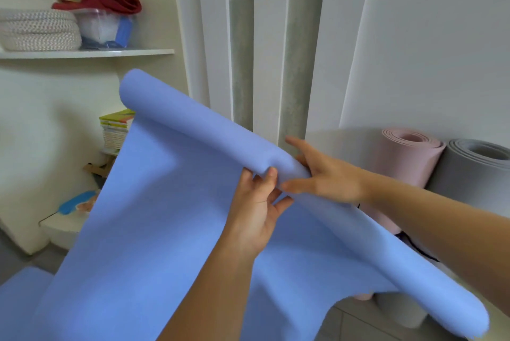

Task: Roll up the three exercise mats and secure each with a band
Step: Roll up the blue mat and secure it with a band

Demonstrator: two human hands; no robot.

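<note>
A blue exercise mat [154,202] is held up in the air, its top edge rolled into a thin tube that runs from upper left to lower right, while the rest hangs down to the floor. My left hand [259,208] grips the tube near its middle, thumb and fingers curled round it. My right hand [320,172] lies against the tube just to the right, fingers spread around it. A pink mat [405,158] and a grey mat [474,175] stand rolled up against the wall on the right, with a dark band partly visible low on the pink one.
A white shelf [91,53] at upper left carries a rope basket [38,30], a clear tub and red cloth. Books [116,131] are stacked below it. White wardrobe panels and grey curtains [240,37] stand behind the mat. Tiled floor shows at the bottom right.
</note>
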